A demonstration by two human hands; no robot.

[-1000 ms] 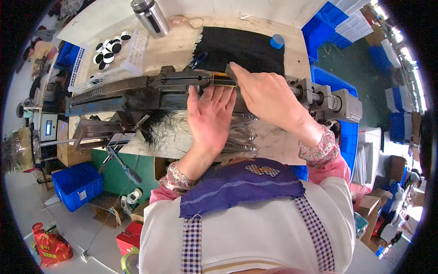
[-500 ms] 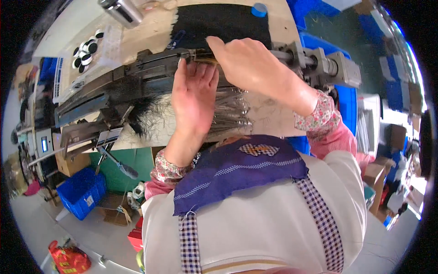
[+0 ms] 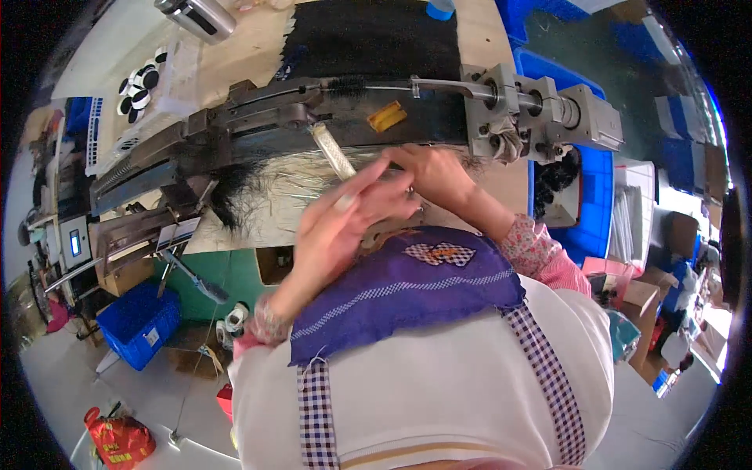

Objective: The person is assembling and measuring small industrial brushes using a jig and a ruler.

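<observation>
My left hand [image 3: 337, 223] hovers over the near table edge, its fingers stretched out toward the right and smeared by motion; I see nothing held in it. Close beside its fingertips is my right hand [image 3: 439, 172], fingers curled, whatever they grip hidden. Beyond them stands a long metal machine [image 3: 266, 117]. A wire with short black bristles [image 3: 345, 86] runs from its clamp toward the spindle [image 3: 454, 84] on the right. A small yellow block [image 3: 387, 116] lies on the machine bed. One pale strip [image 3: 334, 150] rests across the bed's near edge, close to my left hand.
Loose thin wires [image 3: 290, 180] cover the table before the machine, with black bristle tufts [image 3: 227, 200] at left. Behind are a black cloth [image 3: 372, 39], a white basket [image 3: 176, 98] of round black-and-white pieces and a steel flask [image 3: 200, 17]. A blue bin [image 3: 599, 204] stands right.
Both hands have come back from the machine's clamp toward my body and now meet near the table edge. The bristled wire, yellow block and pale strip are uncovered.
</observation>
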